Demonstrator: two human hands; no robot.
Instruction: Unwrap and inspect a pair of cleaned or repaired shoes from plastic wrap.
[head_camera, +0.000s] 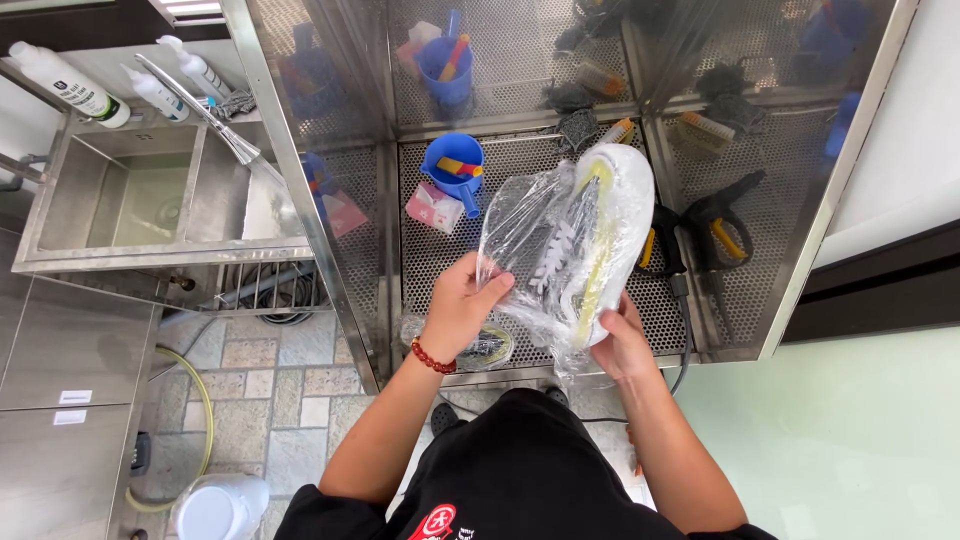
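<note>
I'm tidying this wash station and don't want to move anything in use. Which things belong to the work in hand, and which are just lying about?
In use:
left hand
right hand
white sneaker
clear plastic wrap

Lying about:
blue cup
pink packet
spray gun
white bottles

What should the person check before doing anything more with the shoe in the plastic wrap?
1. Left hand grips the plastic wrap: ok.
2. Right hand supports the shoe from below: ok.
3. Wrap fully off the shoe: not ok, it covers much of it.
4. Shoe held over the perforated metal tray: ok.
5. Blue cup out of the way: ok.
6. Shoe clean inside: cannot tell.
</note>
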